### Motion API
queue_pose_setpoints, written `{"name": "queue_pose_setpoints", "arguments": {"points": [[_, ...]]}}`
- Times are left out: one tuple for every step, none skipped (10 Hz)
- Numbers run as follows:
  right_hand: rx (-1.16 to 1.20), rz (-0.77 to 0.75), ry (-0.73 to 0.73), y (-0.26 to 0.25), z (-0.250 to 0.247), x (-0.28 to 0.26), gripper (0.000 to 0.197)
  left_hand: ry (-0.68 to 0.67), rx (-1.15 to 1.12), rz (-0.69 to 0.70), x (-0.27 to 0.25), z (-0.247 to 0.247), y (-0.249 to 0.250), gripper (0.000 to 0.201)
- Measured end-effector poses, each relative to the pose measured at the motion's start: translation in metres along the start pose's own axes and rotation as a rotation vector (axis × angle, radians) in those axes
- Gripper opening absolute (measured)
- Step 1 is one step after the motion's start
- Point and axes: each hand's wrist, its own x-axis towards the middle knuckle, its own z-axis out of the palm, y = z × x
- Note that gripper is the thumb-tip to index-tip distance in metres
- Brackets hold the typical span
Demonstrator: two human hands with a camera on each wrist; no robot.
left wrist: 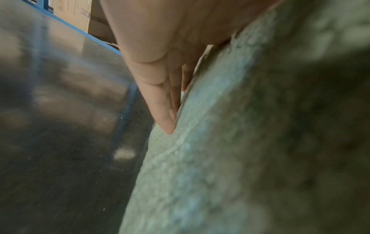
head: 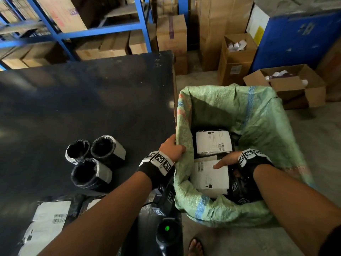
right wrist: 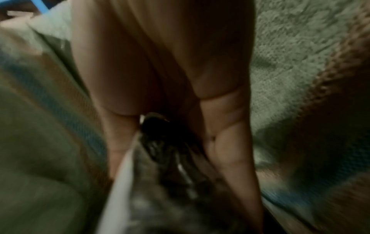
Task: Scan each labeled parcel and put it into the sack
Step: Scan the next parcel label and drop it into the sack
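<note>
Parcel (head: pixel 210 177), black-wrapped with white label, pinched in my right hand (head: pixel 227 160); I release low while left hand (head: pixel 172 147) grips green woven sack (head: pixel 258 115) rim.

Head view: from above, facing down over both forearms. Left wrist view: pressed close along fingers (left wrist: pixel 160 98) at the sack (head: pixel 258 115) rim. Right wrist view: close, inside it. Shared: green weave.

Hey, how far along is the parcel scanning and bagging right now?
Done: one labeled parcel already lies in the green sack. In hand: the right hand lowers another parcel in while the left hand holds the rim open. Left: three round parcels and flat parcels remain on the table.
</note>
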Motion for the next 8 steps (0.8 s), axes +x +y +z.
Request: {"name": "queue_pose_setpoints", "arguments": {"points": [[-0.084,0.004,0.035,0.001,0.007,0.002,0.078,0.003,-0.011,-0.006,0.0,0.001,-0.002,0.055],[-0.011,0.013,0.023,0.008,0.009,0.007,0.07,-0.004,-0.016,-0.008,-0.001,0.002,-0.003,0.055],[0.066,-0.002,0.025,0.013,0.008,0.013,0.071,-0.002,-0.02,-0.004,-0.001,0.002,-0.004,0.055],[0.045,0.001,0.048,0.006,0.01,0.009,0.063,-0.001,-0.012,0.0,-0.002,0.001,-0.004,0.056],[-0.149,0.011,0.149,0.011,0.013,0.003,0.054,-0.012,-0.01,0.002,-0.002,0.001,-0.005,0.058],[0.061,-0.021,0.175,0.021,0.016,0.007,0.045,-0.01,0.008,0.011,-0.002,0.001,-0.005,0.055],[0.172,-0.012,0.188,0.02,0.013,0.003,0.045,-0.005,0.019,0.013,-0.001,0.002,-0.005,0.054],[0.281,-0.063,0.224,0.009,0.001,-0.005,0.046,-0.002,0.021,0.016,0.0,0.001,-0.005,0.052]]}}
